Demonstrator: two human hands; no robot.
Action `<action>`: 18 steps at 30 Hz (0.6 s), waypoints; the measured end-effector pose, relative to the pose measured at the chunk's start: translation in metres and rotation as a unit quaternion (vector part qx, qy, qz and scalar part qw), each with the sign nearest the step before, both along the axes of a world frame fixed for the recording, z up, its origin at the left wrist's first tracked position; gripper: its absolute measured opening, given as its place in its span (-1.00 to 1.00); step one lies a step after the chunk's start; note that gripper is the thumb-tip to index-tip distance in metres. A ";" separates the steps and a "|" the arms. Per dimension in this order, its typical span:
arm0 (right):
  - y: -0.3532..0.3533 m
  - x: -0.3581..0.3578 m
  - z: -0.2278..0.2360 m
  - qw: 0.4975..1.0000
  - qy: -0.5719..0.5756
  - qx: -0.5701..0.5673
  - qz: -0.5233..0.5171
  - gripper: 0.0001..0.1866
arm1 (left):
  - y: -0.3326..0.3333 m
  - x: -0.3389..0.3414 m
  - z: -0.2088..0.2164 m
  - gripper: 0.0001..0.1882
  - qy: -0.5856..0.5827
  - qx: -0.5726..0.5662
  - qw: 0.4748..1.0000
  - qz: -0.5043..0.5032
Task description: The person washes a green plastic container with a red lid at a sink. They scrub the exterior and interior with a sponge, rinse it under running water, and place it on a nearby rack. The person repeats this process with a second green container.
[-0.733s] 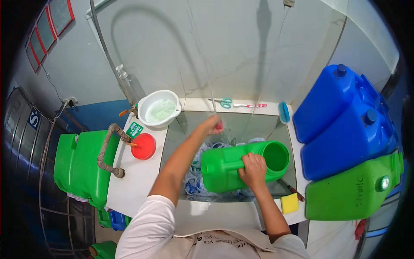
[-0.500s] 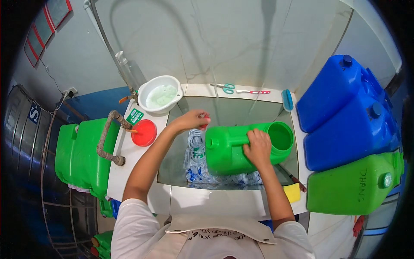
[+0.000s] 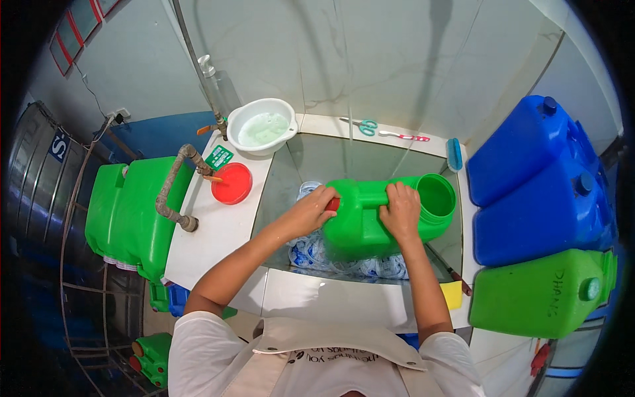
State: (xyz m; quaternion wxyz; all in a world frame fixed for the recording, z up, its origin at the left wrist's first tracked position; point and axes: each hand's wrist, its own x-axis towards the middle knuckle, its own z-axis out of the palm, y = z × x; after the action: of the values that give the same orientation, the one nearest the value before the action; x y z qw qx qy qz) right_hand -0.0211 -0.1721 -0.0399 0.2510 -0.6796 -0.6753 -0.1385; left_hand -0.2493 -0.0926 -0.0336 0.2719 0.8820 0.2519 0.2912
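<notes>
A green plastic jug [image 3: 364, 237] lies on its side over the sunken sink basin [image 3: 390, 149], its wide round mouth facing right. My right hand [image 3: 401, 213] is closed around the jug's handle near that mouth. At the jug's left end, my left hand [image 3: 309, 210] pinches a red cap [image 3: 333, 204] against the small spout. How far the cap is screwed on cannot be seen. Below the jug lie clear plastic pieces with blue marks [image 3: 309, 253], partly hidden by the jug and my left arm.
On the left ledge are a white basin [image 3: 264, 126] of suds, a red round dish [image 3: 233, 184] and a bent pipe [image 3: 173, 178]. Scissors [image 3: 366, 127], a toothbrush [image 3: 403, 136] and a blue brush [image 3: 454, 154] lie along the back. Blue jugs [image 3: 529, 218] stand right; a yellow sponge [image 3: 452, 295] lies nearer.
My left hand has brought the red cap down and right onto the jug's small spout. The right hand keeps its hold on the handle. The whole view has shifted slightly.
</notes>
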 end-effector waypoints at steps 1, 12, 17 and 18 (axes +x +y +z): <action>0.000 0.003 0.000 1.000 0.003 0.003 0.003 -0.75 | 0.004 0.002 0.001 -0.65 -0.042 0.056 0.997 -0.041; -0.007 0.023 -0.002 0.999 0.004 0.019 -0.031 -0.75 | 0.023 -0.026 0.028 -0.63 -0.097 -0.442 0.873 0.182; -0.004 0.012 -0.002 1.000 0.003 0.006 -0.022 -0.75 | 0.011 0.001 0.010 -0.60 0.002 -0.285 0.948 0.142; -0.003 0.009 -0.002 1.000 0.003 0.007 -0.020 -0.74 | 0.002 0.008 0.002 -0.59 0.048 -0.169 0.975 0.139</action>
State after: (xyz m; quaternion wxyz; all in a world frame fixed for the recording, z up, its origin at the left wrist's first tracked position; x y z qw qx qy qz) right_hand -0.0125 -0.1752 -0.0420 0.2552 -0.6919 -0.6594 -0.1463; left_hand -0.2410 -0.0903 -0.0311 0.3617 0.7924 0.4304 0.2369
